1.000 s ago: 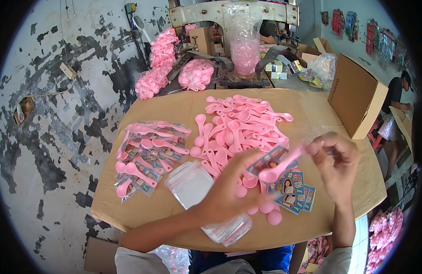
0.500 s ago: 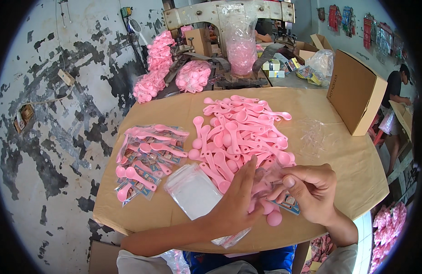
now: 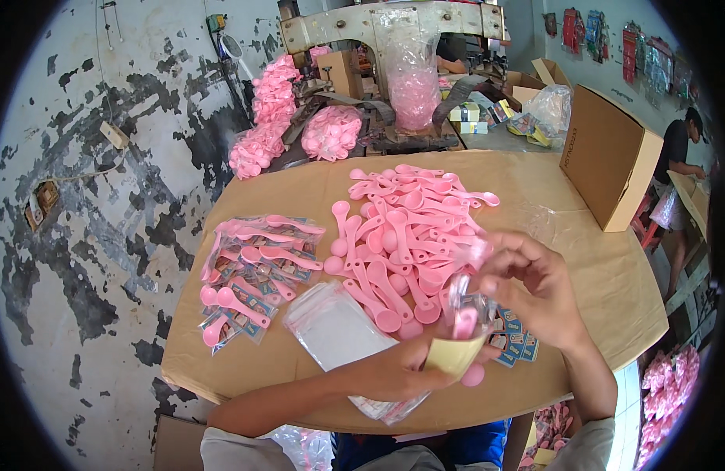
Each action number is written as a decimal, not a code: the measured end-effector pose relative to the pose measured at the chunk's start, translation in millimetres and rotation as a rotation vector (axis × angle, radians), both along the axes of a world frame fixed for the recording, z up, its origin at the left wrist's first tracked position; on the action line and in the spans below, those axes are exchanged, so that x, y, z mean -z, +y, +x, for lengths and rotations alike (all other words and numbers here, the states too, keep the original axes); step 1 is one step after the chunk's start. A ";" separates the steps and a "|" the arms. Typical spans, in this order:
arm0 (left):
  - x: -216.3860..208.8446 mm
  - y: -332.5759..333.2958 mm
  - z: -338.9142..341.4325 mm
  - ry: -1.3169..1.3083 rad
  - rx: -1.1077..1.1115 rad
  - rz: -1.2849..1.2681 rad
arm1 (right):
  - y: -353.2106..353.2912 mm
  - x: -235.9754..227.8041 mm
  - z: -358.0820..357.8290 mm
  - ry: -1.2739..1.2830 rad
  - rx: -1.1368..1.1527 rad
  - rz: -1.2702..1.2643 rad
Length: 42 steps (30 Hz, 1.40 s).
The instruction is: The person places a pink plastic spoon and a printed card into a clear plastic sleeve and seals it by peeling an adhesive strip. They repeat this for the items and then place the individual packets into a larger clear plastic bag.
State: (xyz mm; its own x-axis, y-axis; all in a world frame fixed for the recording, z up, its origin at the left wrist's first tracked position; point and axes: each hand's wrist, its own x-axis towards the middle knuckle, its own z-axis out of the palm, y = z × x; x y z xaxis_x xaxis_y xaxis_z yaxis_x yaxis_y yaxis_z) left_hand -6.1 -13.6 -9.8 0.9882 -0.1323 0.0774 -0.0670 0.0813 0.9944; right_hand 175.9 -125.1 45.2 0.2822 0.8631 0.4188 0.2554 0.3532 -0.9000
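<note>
My left hand (image 3: 413, 372) is closed around a small clear plastic bag (image 3: 459, 296), low over the near part of the table. Inside the bag show a pink piece, seemingly a measuring spoon (image 3: 465, 319), and a card with a pale yellow back (image 3: 453, 358). At the bag's upper end is my right hand (image 3: 531, 286), fingers curled at the clear plastic and partly blurred. Loose pink measuring spoons (image 3: 413, 235) are heaped just beyond both hands. Several blue printed cards (image 3: 519, 345) lie beneath the right hand. A stack of flat clear bags (image 3: 331, 326) lies left of the left hand.
Packed spoons in bags (image 3: 256, 259) lie at the table's left. An upright cardboard box (image 3: 610, 157) stands at the right rear edge. Behind the table is a metal machine frame (image 3: 394, 31), beside bundles of pink spoons (image 3: 331, 132). Another person (image 3: 680, 149) works at far right.
The bag in my left hand has turned, bringing the card's yellow back into view. My right hand has risen slightly and its fingers have opened out more. The blue cards are more exposed.
</note>
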 end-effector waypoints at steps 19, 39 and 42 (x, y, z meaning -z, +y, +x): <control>4.8 -5.6 6.9 -0.210 -0.627 0.268 | 15.7 16.1 -5.8 -1.146 0.484 0.313; 1.0 1.9 -1.9 -0.119 -0.479 0.246 | 6.8 -2.0 35.9 -0.407 0.235 0.190; -13.7 0.0 3.4 0.022 -0.515 -0.250 | -20.7 -16.1 104.0 -0.120 -0.112 0.322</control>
